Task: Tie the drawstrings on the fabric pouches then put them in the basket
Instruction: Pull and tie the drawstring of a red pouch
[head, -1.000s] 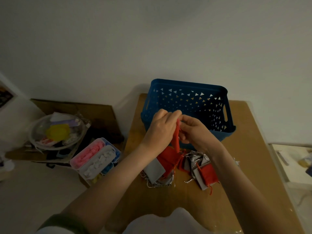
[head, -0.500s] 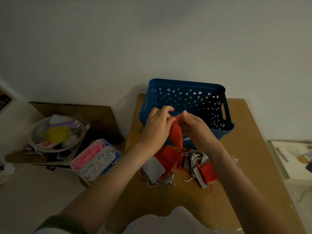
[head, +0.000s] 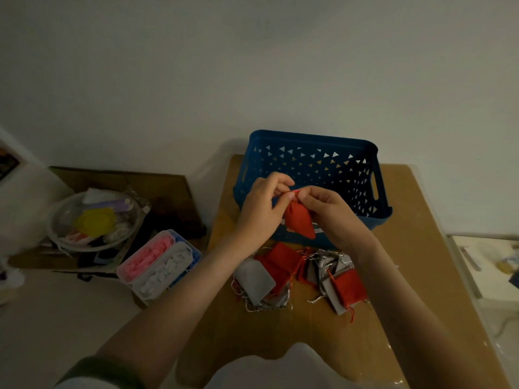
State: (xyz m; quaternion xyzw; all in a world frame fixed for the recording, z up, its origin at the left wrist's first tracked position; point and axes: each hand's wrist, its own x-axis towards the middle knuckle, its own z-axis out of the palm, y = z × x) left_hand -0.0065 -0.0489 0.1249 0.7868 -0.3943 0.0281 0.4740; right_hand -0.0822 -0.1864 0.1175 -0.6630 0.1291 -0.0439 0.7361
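Red fabric drawstring pouch (head: 299,221), gathered at its neck, is held off the surface between both hands, in front of the near wall of the blue perforated plastic basket (head: 314,141). The left hand (head: 261,211) has its grip closed, thumb and fingertips pinching at the neck of the pouch. The right hand (head: 328,211) has its grip closed likewise, pinching the same neck from the opposite side, so that the fingertips of the two hands almost meet. Which string each hand holds cannot be made out. The basket stands at the far end of the tan wooden desk (head: 421,220), against a pale wall. A loose heap of red and grey pouches (head: 280,265) lies on the desk just nearer than the basket, between the forearms, strings trailing. Left of the desk and lower sit a clear plastic box of pink and white pieces (head: 157,265) and a round clear bowl (head: 92,220) holding a yellow item.
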